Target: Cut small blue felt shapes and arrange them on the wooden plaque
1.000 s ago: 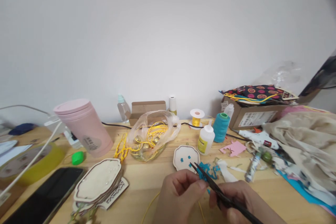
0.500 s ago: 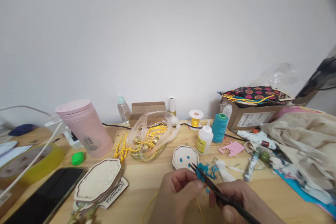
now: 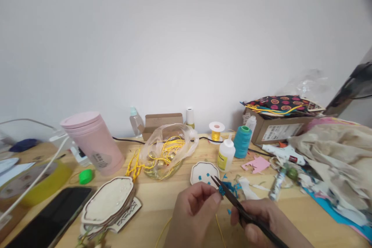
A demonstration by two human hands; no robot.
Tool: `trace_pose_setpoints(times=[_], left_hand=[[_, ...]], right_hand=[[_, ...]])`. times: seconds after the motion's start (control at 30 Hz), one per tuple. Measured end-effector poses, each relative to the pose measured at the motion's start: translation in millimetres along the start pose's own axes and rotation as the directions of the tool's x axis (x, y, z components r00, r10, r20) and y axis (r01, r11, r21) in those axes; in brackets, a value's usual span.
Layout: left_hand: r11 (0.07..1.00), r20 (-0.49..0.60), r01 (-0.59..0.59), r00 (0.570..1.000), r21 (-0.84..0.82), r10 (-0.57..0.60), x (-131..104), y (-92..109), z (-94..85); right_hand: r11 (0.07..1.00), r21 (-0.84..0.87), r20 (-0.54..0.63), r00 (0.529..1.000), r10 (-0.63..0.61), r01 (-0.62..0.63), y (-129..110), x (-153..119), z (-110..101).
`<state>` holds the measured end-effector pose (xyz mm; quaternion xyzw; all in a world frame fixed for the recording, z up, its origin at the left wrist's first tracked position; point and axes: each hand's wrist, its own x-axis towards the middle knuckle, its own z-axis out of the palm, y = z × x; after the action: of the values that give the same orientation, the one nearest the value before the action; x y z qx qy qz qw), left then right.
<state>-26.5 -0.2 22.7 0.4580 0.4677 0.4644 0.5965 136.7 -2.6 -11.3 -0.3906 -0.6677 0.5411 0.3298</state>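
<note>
Black scissors (image 3: 232,198) are in my right hand (image 3: 263,219), their two blade tips slightly apart and pointing up and left. My left hand (image 3: 197,211) is closed in a pinch just left of the blades. A small blue piece (image 3: 221,191) shows at its fingertips, partly hidden by the thumb and blades. Behind my hands lies a pale scalloped plaque (image 3: 196,170) with a few tiny blue pieces on it. Blue scraps (image 3: 236,186) are scattered beyond the scissors. A yellow cord (image 3: 163,232) runs under my left hand.
A glue bottle (image 3: 226,155) and blue thread cone (image 3: 243,142) stand behind the plaque. Left are stacked plaques (image 3: 107,201), a phone (image 3: 52,217) and a pink tumbler (image 3: 94,143). A bag of yellow cord (image 3: 171,151) sits mid-back. Right are a glue gun (image 3: 283,153), box (image 3: 279,130) and cloth (image 3: 334,147).
The scissors' tips have parted more and shifted slightly. My left fingers have moved a little, and the blue piece at their tips shows more clearly. The view has barely shifted.
</note>
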Motion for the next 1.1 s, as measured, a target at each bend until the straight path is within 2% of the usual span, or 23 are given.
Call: trace_pose_setpoints(times=[0.27,0.5,0.63,0.73,0.9,1.1], left_hand=[[0.995,-0.051,0.088,0.995,-0.050,-0.090,1,-6,5.6],[0.998,-0.059,0.020,0.998,-0.062,-0.024,1,-3,5.8],[0.995,-0.071,0.024,0.997,-0.094,-0.031,0,-5,2.8],[0.997,-0.031,0.049,0.998,-0.056,-0.051,2,-6,-0.3],[0.990,-0.038,0.144,0.989,-0.002,-0.144,2,-2,-2.1],[0.983,-0.036,0.179,0.984,0.044,-0.177,-1,-1,-2.1]], right_hand=[[0.998,0.069,-0.017,1.000,-0.010,0.012,-9,-1,4],[0.997,0.075,-0.010,1.000,0.017,-0.016,-5,1,6],[0.995,0.097,0.036,0.999,0.009,-0.012,-3,-1,5],[0.994,0.101,0.043,0.999,0.028,-0.032,0,-3,3],[0.999,0.037,0.027,0.999,0.034,-0.035,6,-4,0],[0.999,0.023,0.060,0.998,0.027,-0.029,-5,-3,-3]])
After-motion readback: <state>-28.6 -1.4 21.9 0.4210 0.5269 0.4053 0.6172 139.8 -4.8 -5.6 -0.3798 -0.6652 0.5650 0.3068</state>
